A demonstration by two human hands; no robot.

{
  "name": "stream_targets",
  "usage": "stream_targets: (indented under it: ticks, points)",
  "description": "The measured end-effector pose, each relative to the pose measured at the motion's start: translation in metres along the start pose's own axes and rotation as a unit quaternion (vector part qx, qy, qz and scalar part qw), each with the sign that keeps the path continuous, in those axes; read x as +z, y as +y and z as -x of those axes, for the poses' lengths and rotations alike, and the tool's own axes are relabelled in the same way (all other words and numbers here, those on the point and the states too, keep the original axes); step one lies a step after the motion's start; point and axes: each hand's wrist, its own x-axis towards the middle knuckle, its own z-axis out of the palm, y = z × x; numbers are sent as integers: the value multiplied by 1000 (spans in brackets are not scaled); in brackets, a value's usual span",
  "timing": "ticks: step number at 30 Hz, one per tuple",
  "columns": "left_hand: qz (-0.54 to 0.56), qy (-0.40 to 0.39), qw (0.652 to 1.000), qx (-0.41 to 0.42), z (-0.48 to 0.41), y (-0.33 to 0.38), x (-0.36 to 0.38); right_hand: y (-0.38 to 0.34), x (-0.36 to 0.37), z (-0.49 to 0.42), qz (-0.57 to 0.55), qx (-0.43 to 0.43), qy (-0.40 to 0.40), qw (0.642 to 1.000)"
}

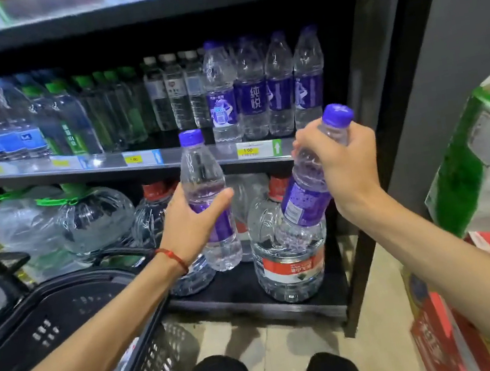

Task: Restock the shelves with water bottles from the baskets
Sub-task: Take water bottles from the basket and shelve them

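Fingers [175, 197] of your left hand [191, 228] curl round the middle of an upright purple-capped bottle [202, 172]. Your right hand [342, 164] clamps a second bottle [306, 198] just under its cap, tilted with its base down-left. Both bottles hang before the shelf [107, 165] edge, below the purple-labelled row [265, 93]; the basket [65, 307] sits at lower left.

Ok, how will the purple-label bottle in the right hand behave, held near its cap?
Likely heavy for its size: the bottle looks full. The right hand grips it near the cap and it hangs tilted, so it may swing. Tall and narrow, it could tip on the shelf.
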Motion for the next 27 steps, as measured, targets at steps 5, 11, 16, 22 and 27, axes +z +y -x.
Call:
stream_targets:
  ticks: [5,11,16,22,27]
  points:
    - [-14,23,998,49,-26,22,4,-12,8,-19,-4,-64,17,998]
    - [-10,-38,996,82,-61,36,-8,-27,36,-54,-19,-176,54,983]
    - [30,-61,993,92,-91,40,-18,-24,66,-91,-16,-220,90,971]
    - [73,-118,985,100,-119,37,-30,-9,99,-131,-2,-232,131,964]
    - [114,-139,981,76,-136,27,-34,16,114,-155,54,-211,125,968]
